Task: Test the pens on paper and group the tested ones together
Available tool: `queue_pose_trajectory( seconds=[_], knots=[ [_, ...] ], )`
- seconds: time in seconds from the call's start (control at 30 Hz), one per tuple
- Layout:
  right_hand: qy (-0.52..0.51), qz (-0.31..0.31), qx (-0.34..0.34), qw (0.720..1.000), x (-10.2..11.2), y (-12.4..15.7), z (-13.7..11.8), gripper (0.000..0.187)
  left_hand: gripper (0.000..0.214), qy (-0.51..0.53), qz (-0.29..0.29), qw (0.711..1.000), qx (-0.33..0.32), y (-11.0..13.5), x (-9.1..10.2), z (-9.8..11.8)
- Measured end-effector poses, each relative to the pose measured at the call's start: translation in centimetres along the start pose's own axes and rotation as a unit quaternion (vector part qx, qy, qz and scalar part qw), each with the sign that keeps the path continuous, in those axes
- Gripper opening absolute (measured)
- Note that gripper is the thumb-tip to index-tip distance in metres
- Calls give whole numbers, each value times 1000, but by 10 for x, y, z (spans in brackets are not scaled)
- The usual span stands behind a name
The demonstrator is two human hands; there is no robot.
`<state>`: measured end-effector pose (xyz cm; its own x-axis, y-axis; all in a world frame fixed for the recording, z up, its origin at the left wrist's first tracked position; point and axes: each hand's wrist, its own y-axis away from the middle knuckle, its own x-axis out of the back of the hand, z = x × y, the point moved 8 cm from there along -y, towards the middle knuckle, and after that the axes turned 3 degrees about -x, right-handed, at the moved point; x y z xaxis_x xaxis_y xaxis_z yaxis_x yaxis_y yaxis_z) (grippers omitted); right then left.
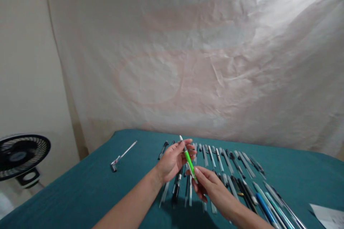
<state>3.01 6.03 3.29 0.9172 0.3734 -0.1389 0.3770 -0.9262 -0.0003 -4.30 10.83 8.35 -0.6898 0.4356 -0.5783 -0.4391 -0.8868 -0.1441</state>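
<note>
- Fan (18, 155) beside our table (80, 196).
- Rod (128, 150), lying apart.
- Our left hand (171, 161), pinching a green pen (189, 160) tilted above the table.
- Our right hand (211, 185), clamped on its lower end.
- Other pens (219, 159), lying in rows.
- Paper (329, 216).

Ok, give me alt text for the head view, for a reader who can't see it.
A left hand and a right hand hold a green pen over a teal cloth where other pens lie in rows. A fan shows at far left, a pale sheet behind, paper at lower right.
</note>
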Motion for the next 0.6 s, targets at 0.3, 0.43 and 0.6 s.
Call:
queue_pose_trajectory(
  seconds=[0.3,0.43,0.6],
  knots=[
    [-161,-45,-59,984,-6,-2,16,33,20,11,13,999,-30,-1,10,5],
    [-133,-21,-41,990,0,-3,13,38,14,13,29,999,-25,-3,15,1],
    [-72,14,-12,997,11,-5,8,38,13,-7,65,997,-41,-6,23,1]
  ],
)
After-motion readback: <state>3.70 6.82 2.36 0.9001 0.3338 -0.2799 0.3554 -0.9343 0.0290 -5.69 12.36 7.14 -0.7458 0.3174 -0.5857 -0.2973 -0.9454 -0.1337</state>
